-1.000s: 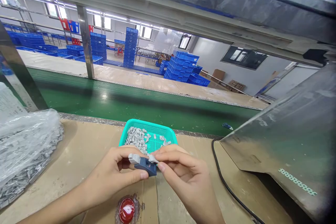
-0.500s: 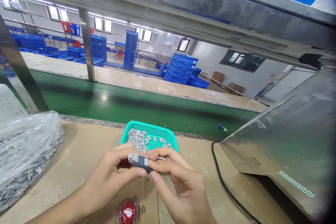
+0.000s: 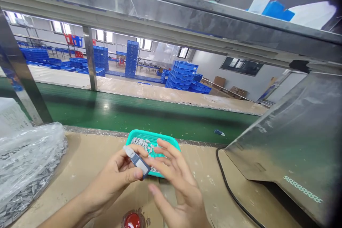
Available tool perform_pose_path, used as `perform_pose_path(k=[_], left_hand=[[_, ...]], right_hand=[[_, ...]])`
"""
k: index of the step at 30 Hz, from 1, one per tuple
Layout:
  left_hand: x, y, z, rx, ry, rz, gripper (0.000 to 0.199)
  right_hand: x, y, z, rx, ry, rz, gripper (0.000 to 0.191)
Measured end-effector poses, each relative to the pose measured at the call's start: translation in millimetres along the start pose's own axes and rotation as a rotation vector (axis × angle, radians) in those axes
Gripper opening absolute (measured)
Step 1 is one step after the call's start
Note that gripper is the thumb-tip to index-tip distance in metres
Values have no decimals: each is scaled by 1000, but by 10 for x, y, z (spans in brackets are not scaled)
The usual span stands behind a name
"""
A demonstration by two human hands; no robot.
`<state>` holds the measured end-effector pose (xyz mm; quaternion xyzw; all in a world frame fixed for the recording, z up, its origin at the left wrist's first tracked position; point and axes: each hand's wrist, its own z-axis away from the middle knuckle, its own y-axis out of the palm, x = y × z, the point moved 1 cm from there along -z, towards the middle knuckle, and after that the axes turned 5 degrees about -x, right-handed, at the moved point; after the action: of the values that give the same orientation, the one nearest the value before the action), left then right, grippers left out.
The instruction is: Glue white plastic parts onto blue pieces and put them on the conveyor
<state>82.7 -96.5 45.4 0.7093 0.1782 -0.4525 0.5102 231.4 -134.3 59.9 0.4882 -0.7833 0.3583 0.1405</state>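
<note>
My left hand (image 3: 109, 181) grips a small dark blue and light grey plastic piece (image 3: 138, 162) between thumb and fingers, its grey end pointing up and to the left. Just right of the piece is my right hand (image 3: 179, 185), fingers spread and nothing seen between them. Behind both hands lies a turquoise basket (image 3: 175, 141) with many small grey parts (image 3: 141, 143), partly hidden by the fingers. A round red object (image 3: 132, 220) sits below the hands at the bottom edge.
At the left lies a clear plastic bag (image 3: 32, 156) full of grey parts. A green conveyor belt (image 3: 112, 114) runs behind the table, with a small blue and grey piece (image 3: 219, 132) on it. A black cable (image 3: 231, 194) and metal panel (image 3: 288, 139) stand right.
My right hand has come off the piece and its fingers have opened. The piece has turned in my left hand, showing its long grey face. The view has tilted up slightly.
</note>
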Motion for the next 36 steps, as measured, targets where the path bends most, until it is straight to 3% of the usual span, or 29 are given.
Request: perform_pose_path(k=[4, 6, 11, 16, 22, 24, 27, 29, 31, 32, 36], left_hand=[[3, -44, -51, 21, -83, 274, 24], [19, -84, -83, -12, -108, 394, 23], [31, -147, -166, -112, -179, 478, 27], [42, -187, -254, -58, -208, 526, 24], [126, -210, -243, 7, -115, 392, 22], [140, -245, -236, 13, -81, 318, 22], [95, -382, -311, -16, 38, 14, 28], [18, -547, -456, -74, 142, -510, 35], [-67, -772, -676, -182, 215, -1096, 42], [-97, -903, -803, -246, 229, -1282, 44], [-10, -1436, -1240, -399, 226, -1529, 50]], right_hand=[[-90, -79, -33, -215, 154, -35, 29], [-153, -94, -32, -253, 197, -34, 22], [-262, -95, -22, -230, 261, -32, 18], [-269, -81, -11, -190, 350, -121, 16], [-253, -100, -56, -148, 279, -56, 19], [-335, -127, -86, -73, 277, 44, 19], [-585, -156, -90, 188, 331, 290, 26], [-795, -157, -57, 359, 392, 396, 28], [-982, -143, -17, 466, 443, 415, 25], [-1055, -133, -2, 493, 464, 411, 23], [-1201, -98, 12, 550, 541, 428, 22]])
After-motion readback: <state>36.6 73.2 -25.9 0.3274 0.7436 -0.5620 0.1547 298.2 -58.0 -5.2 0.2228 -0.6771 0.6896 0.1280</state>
